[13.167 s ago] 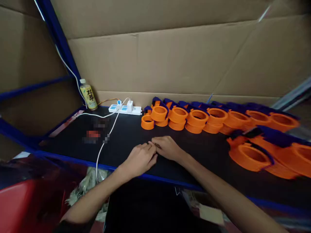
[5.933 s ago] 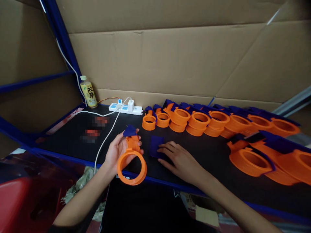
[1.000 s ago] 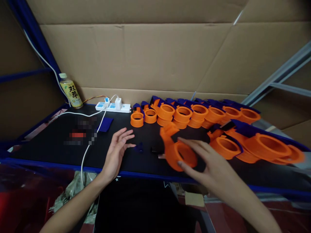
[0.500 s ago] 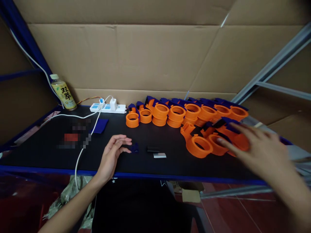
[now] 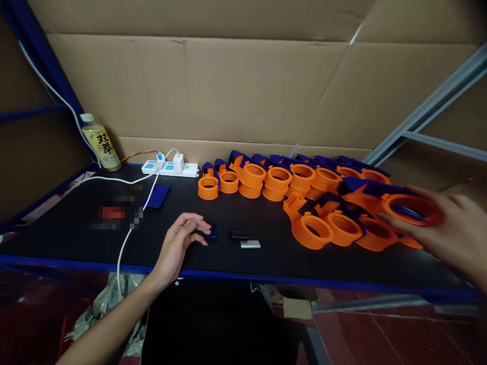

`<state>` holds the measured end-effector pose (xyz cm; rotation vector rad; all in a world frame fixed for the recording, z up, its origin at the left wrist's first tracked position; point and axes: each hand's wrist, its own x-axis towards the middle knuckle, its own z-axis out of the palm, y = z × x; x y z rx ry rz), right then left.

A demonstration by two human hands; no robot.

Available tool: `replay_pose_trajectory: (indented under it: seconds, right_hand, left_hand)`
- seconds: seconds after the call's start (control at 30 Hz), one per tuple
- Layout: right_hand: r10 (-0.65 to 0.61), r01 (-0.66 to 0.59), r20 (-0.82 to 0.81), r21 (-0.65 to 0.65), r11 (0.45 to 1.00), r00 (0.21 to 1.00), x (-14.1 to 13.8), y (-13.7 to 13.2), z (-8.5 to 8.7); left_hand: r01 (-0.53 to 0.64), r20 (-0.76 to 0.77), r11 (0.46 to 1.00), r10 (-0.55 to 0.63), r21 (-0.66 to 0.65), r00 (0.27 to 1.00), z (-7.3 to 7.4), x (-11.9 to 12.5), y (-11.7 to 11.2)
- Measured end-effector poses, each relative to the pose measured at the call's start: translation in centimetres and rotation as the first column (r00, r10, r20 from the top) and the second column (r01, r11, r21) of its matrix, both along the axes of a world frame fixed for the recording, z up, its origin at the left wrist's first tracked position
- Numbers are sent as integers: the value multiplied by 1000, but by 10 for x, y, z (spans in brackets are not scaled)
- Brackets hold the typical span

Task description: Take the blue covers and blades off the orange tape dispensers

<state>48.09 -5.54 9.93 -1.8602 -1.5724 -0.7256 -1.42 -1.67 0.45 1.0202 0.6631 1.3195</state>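
Note:
Resting on the black tabletop, my left hand (image 5: 182, 243) is half curled with its fingers apart. A small dark blue plastic piece (image 5: 213, 231) lies just beyond its fingertips; whether they touch it I cannot tell. At the right, my right hand (image 5: 452, 223) grips an orange-and-blue tape dispenser (image 5: 391, 200) by its ring, held above the others; the far fingers are partly hidden and blurred. Below it, several more tape dispensers (image 5: 312, 238) lie in a slanting row. Between my hands are a black cylinder (image 5: 239, 234) and a flat silver piece (image 5: 250, 244).
Along the cardboard wall (image 5: 266, 91) stands a stacked row of tape dispensers (image 5: 277, 185). A white power strip (image 5: 186, 170) with cables, a blue flat piece (image 5: 158, 196) and a yellow-labelled bottle (image 5: 102, 144) are at the left. Metal shelf posts (image 5: 429, 106) rise at the right.
My right hand has moved right and now holds a tape dispenser raised over the front row. My left hand has barely shifted, its fingertips a little nearer the small blue piece.

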Motion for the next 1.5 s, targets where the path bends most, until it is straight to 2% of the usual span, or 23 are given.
replay_pose_trajectory:
  seconds: [0.03, 0.1, 0.13, 0.2, 0.27, 0.33, 0.4, 0.47, 0.53, 0.63, 0.73, 0.83, 0.93, 1.03, 1.13, 1.2, 1.27, 1.33, 1.4, 1.5]
  right_hand:
    - [-45, 44, -15, -29, 999, 999, -14, -4, 5]
    - [4, -4, -19, -16, 1000, 1000, -52, -15, 12]
    - [78, -77, -36, 31, 997, 996, -76, -21, 14]
    - [257, -257, -22, 3, 966, 966, -126, -32, 13]
    - [409, -408, -22, 17, 913, 912, -175, -42, 4]
    - [490, -493, -62, -37, 869, 869, -217, -49, -10]
    - [533, -547, -128, -119, 829, 836, -247, -55, -24]
    - [554, -582, -184, -182, 793, 812, -267, -58, -33]
    - [582, -623, -227, -229, 747, 781, -277, -58, -34]
    - [634, -696, -290, -250, 673, 717, -283, -52, -25]
    - [672, -713, -239, -227, 663, 701, -289, -44, -20]
    - [700, -694, -76, -246, 677, 710, -296, -41, -27]
    - [725, -694, 27, -267, 669, 688, -297, -43, -36]
    - [759, -719, -6, -328, 613, 651, -294, -46, -37]
    - [770, -745, -88, -340, 574, 632, -291, -42, -30]
    - [747, -756, -164, -281, 591, 645, -289, -33, -25]
    - [708, -752, -256, -197, 629, 659, -288, -21, -21]
    - [661, -728, -321, -165, 666, 678, -286, -7, -18]
    - [615, -694, -329, -249, 676, 717, -283, 8, -14]
    - [551, -651, -348, -450, 611, 758, -280, 34, -3]
  left_hand:
    - [17, 4, 1000, -17, 10, 1000, 1, 0, 0]
    - [78, -2, 996, -78, 36, 997, 4, -1, -2]
    - [124, -15, 991, -124, 48, 992, 6, 0, -4]
    - [244, -45, 967, -241, 75, 969, 11, 3, -9]
    - [375, -49, 921, -372, 102, 927, 15, 8, -16]
    - [458, -5, 884, -460, 97, 888, 18, 15, -24]
    - [447, 79, 892, -451, 63, 889, 19, 20, -30]
    - [363, 190, 932, -354, -16, 916, 21, 23, -33]
    - [319, 252, 943, -288, -95, 924, 21, 21, -32]
    - [338, 234, 928, -297, -159, 926, 20, 15, -30]
    - [329, 106, 924, -314, -195, 944, 17, 13, -33]
    - [266, -13, 940, -275, -212, 961, 15, 14, -41]
    - [243, -33, 942, -257, -230, 966, 14, 15, -45]
    - [248, -21, 937, -260, -246, 965, 16, 15, -44]
    - [287, 1, 925, -297, -249, 955, 19, 13, -44]
    - [300, 19, 921, -305, -247, 952, 22, 9, -45]
    - [299, 23, 928, -302, -221, 953, 25, 4, -46]
    - [279, -5, 946, -284, -167, 959, 29, -1, -45]
    - [308, 40, 928, -307, -209, 951, 33, -6, -41]
    - [250, 100, 939, -233, -234, 967, 38, -15, -33]
